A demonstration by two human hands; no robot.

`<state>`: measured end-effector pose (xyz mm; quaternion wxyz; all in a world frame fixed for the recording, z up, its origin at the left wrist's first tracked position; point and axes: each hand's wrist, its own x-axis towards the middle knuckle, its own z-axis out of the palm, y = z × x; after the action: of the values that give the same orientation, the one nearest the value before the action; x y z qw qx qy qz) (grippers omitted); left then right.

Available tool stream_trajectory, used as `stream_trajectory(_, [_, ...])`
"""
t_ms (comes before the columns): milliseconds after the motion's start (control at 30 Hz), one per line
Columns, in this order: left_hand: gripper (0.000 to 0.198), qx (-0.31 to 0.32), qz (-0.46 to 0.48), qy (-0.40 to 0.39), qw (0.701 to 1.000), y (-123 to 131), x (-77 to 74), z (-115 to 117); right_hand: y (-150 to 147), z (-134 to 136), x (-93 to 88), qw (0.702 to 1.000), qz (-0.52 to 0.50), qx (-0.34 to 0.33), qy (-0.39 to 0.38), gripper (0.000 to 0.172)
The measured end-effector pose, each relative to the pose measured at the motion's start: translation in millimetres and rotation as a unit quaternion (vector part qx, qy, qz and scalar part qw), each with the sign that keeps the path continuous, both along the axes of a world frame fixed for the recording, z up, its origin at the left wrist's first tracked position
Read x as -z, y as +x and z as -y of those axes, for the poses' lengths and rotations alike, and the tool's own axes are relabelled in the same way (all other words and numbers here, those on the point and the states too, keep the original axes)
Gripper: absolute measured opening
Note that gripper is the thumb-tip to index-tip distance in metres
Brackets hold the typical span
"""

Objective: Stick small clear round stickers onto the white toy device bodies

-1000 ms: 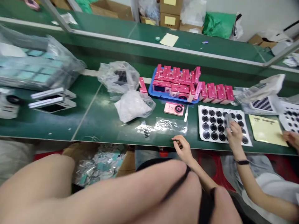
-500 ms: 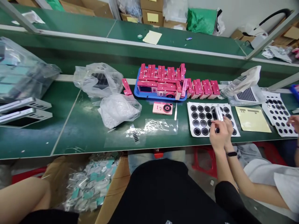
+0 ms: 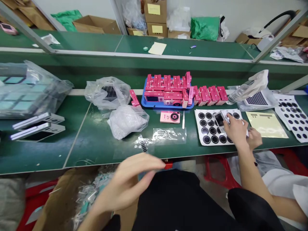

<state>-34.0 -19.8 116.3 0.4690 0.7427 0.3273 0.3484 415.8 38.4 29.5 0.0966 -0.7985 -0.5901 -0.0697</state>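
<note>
the wearer's right hand (image 3: 237,130) grasps a white camera (image 3: 220,121), fingers along its top, above the upper right part of a sheet of black round stickers (image 3: 212,130). whether the camera touches the sheet cannot be told. a co-worker's hand (image 3: 254,138), blurred, is just past the sheet's right edge, close beside the right hand; what it holds cannot be told. the wearer's left hand (image 3: 131,178), also blurred, is well left of the sheet and nearer the body, loosely curved, with nothing seen in its grasp.

the camera could slip, since one hand alone seems to carry it by its upper edge. the two neighbouring hands could knock each other, being so close. a low-held camera could also drag or lift a sticker.

half a second ago, the wearer's hand and the co-worker's meet at the camera over the sheet; now the co-worker's hand sits farther right, the camera tilts more, and the left hand has come into view.

farther out, left of the sheet, a pink camera (image 3: 170,117) lies flat, with a blue tray (image 3: 156,105) of pink cameras behind it. right of the sheet lies a yellow paper (image 3: 269,126).
</note>
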Motion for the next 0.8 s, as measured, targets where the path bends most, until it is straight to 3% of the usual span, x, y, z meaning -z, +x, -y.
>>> stream_trajectory(67, [0.034, -0.009, 0.047, -0.104, 0.993, 32, 35.4, -20, -29, 4, -2.4, 0.986, -0.155, -0.059, 0.028, 0.05])
stream_trajectory(100, [0.05, -0.011, 0.083, -0.168, 0.982, 47, 55.3, -26, -48, 7, -4.0, 0.963, -0.252, -0.097, 0.028, 0.05])
stream_trajectory(167, [0.087, 0.019, 0.161, -0.29, 0.943, 70, 93.3, -29, -90, 13, -7.8, 0.881, -0.427, -0.196, -0.047, 0.047])
stream_trajectory(233, [0.107, 0.055, 0.25, -0.357, 0.898, 83, 122.5, -24, -131, 19, -10.7, 0.794, -0.519, -0.275, -0.158, 0.045])
stream_trajectory(300, [0.113, 0.034, 0.306, -0.371, 0.876, 85, 140.6, -17, -162, 23, -10.7, 0.756, -0.538, -0.322, -0.188, 0.04])
stream_trajectory(433, [0.105, -0.055, 0.31, -0.355, 0.88, 72, 152.6, -11, -190, 26, -1.3, 0.8, -0.443, -0.386, -0.123, 0.036])
stream_trajectory(533, [0.096, -0.109, 0.267, -0.313, 0.905, 64, 150.8, -11, -194, 28, 5.2, 0.817, -0.362, -0.43, -0.127, 0.051])
stream_trajectory(800, [0.094, -0.143, 0.248, -0.285, 0.915, 72, 141.3, -7, -195, 32, 8.0, 0.836, -0.215, -0.499, -0.08, 0.065])
